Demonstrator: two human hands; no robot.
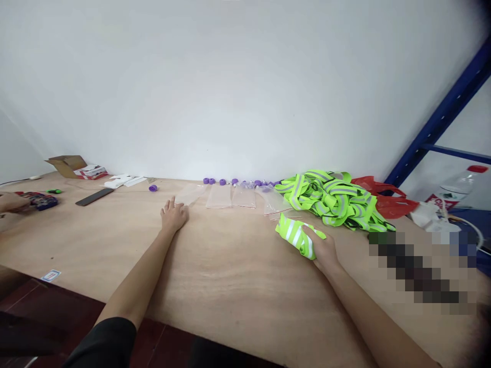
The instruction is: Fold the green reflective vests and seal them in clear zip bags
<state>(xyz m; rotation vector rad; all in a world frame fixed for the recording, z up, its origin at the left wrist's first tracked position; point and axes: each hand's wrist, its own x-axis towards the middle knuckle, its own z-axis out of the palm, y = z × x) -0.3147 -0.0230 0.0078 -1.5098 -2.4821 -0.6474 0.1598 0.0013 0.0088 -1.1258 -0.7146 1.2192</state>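
Observation:
Gripped in my right hand [324,249] is a folded bundle of neon-green reflective strap [294,235] with silver stripes, raised over the wooden table. My left hand [173,215] reaches forward with its fingers spread, at the near edge of a clear plastic bag [192,194]. More flat clear bags [218,197] lie in a row to the right of it. Behind the held bundle rises a loose heap of the same green reflective straps [333,197]. Several small purple round pieces [223,182] line the wall behind the bags.
At the left, another person's hand [9,202] is beside a dark multicoloured item [40,199]. A dark flat bar [95,197], a cardboard box [67,166] and white papers [120,180] lie farther back. On the right are a red plastic bag [395,204], a bottle [458,184] and a blue metal frame [433,128].

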